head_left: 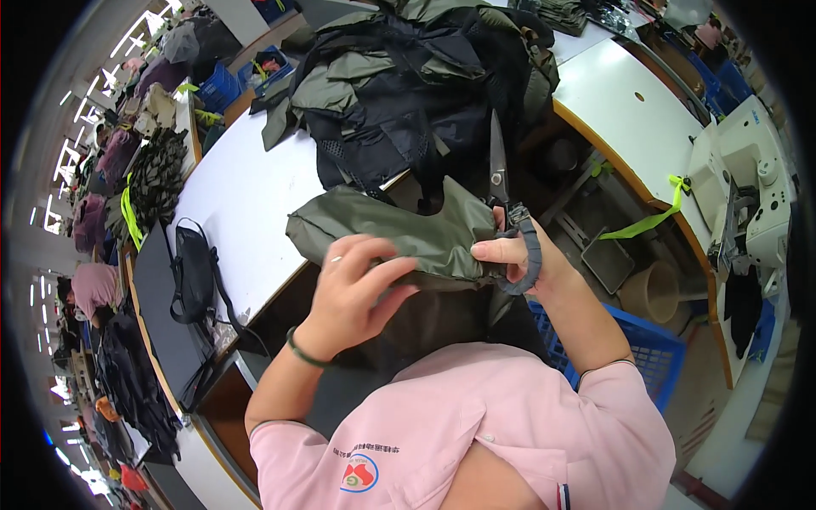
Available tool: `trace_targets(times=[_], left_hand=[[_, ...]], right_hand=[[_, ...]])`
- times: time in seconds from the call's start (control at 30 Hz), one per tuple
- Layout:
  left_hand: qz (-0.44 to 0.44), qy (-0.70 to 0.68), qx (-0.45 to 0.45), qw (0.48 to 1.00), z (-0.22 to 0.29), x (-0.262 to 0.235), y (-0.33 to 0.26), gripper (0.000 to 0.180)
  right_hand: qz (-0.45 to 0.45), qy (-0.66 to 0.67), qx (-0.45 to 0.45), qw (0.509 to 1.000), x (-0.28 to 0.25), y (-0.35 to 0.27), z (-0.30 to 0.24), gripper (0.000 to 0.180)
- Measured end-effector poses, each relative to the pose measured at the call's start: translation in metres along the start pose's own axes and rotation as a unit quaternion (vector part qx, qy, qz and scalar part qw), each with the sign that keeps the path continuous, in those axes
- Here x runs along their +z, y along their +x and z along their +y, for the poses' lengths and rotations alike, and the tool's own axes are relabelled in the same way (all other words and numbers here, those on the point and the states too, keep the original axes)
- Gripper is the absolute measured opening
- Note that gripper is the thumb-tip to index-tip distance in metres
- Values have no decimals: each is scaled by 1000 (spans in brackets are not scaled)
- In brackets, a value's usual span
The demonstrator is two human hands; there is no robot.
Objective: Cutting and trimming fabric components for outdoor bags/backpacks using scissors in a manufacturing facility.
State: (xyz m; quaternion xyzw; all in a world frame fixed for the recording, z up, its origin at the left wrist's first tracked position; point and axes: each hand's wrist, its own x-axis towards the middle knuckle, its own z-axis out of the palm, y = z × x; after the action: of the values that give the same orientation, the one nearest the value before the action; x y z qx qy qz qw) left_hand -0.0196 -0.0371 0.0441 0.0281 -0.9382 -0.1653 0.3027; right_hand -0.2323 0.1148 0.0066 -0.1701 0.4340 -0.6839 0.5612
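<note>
A piece of olive-green fabric [433, 229] with a curved cutout along its far edge hangs in front of me. My right hand [540, 259] pinches its right end under the thumb. The same hand keeps a pair of scissors [499, 174] with grey-wrapped handles, blades pointing away from me. My left hand [353, 293] is in front of the fabric's near left part, fingers bent and apart, holding nothing that I can see. Beyond the fabric lies a large heap of black and olive sewn pieces [382, 110], probably bags or garments.
A white table [238, 200] curves along the left, bearing a black strapped pouch [195, 272]. At right stand another white table [620, 93] and a white sewing machine [765, 187]. A blue crate [633, 344] and a beige bin [650, 293] sit below on the right.
</note>
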Motion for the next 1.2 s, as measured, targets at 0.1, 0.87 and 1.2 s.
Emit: trace_targets(times=[0.1, 0.87, 1.2], left_hand=[[-57, -35, 27, 997, -11, 16, 8, 34], [-24, -126, 116, 985, -1, 42, 5, 40], [-2, -46, 188, 981, 1, 37, -1, 37]], right_hand=[[3, -6, 0, 1000, 5, -4, -4, 28], [-99, -427, -139, 888, 2, -39, -49, 31], [-7, -757, -321, 569, -36, -82, -89, 53]])
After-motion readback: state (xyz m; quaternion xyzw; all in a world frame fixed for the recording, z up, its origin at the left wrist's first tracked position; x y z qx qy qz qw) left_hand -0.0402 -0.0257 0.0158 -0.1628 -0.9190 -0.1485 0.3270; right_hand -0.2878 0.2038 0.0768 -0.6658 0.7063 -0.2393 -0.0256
